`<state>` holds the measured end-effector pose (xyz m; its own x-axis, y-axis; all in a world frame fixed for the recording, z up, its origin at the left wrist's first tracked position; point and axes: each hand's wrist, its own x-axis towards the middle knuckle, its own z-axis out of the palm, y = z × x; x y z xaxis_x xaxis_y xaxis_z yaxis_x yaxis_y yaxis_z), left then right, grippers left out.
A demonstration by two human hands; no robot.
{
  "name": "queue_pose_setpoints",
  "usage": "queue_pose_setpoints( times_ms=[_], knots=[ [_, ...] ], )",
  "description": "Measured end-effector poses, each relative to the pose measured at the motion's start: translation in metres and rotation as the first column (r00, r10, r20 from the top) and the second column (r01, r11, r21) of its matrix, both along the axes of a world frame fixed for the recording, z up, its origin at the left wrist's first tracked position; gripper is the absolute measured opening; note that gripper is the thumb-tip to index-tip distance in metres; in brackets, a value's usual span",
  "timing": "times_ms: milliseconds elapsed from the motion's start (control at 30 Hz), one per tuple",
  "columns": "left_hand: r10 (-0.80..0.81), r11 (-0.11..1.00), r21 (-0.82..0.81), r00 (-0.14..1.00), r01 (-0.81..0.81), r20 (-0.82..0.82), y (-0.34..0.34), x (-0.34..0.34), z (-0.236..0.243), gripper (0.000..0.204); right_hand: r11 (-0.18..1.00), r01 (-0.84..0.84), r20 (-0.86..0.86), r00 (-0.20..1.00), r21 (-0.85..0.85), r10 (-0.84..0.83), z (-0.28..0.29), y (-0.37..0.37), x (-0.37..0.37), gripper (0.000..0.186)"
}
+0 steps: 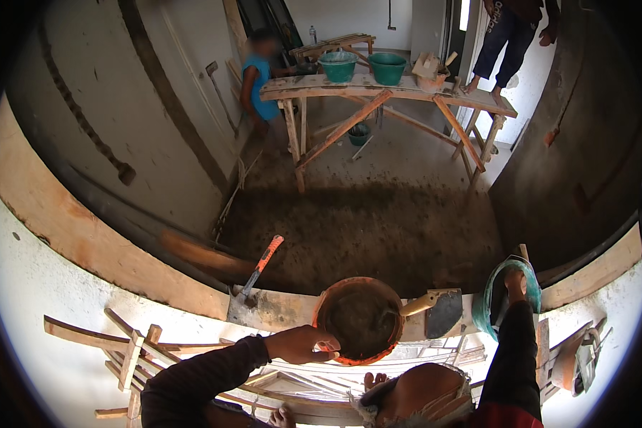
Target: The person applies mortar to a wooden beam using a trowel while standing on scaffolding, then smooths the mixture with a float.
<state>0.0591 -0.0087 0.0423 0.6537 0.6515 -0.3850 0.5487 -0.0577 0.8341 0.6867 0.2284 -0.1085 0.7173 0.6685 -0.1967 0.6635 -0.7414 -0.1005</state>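
My left hand (301, 345) has its fingers curled over the near left rim of an orange bucket (322, 299) and seems to grip it. Grey, wet-looking mortar (364, 321) lies inside. My right hand (516, 285) reaches down into a green bucket (488, 303) and looks closed; what it holds, if anything, is hidden. Between the buckets lies a dark, square-bladed trowel (444, 315), its wooden handle (419, 304) pointing at the orange bucket. Left of that bucket, an orange-handled hammer (265, 262) rests with its head on the ledge.
The buckets stand on a narrow wall-top ledge (285, 312). Wooden scaffold poles (132, 357) show below. Beyond is a room with a plank trestle (406, 93) bearing two green tubs (337, 66). A person in blue (264, 85) stands beside it; another person (506, 43) stands on it.
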Motion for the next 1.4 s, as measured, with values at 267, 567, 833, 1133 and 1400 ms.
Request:
queue_pose_setpoints(
  times_ms=[267,567,833,1133,1400],
  knots=[
    [0.053,0.998,0.028,0.998,-0.053,0.018,-0.009,-0.005,0.005,0.036,0.995,-0.095,-0.006,0.996,-0.027,0.094,0.002,-0.01,-0.042,0.055],
    [0.06,0.998,0.022,0.996,-0.059,-0.059,-0.016,-0.004,0.008,0.036,0.994,-0.111,-0.018,0.994,-0.01,0.111,0.013,-0.001,-0.047,0.047],
    [0.016,0.995,0.103,1.0,-0.015,-0.008,0.007,0.006,0.005,0.035,0.929,-0.24,0.006,0.969,0.281,0.248,-0.049,0.046,0.175,0.031],
    [0.047,0.998,0.034,0.997,-0.045,-0.059,0.0,0.003,0.003,0.036,0.892,0.129,-0.654,0.726,0.433,0.212,-0.038,-0.006,0.102,0.026],
    [0.029,0.999,0.035,1.0,-0.029,-0.011,-0.001,-0.002,-0.007,0.04,0.944,-0.294,0.114,0.943,-0.148,0.311,-0.089,-0.011,0.131,0.044]
  ],
)
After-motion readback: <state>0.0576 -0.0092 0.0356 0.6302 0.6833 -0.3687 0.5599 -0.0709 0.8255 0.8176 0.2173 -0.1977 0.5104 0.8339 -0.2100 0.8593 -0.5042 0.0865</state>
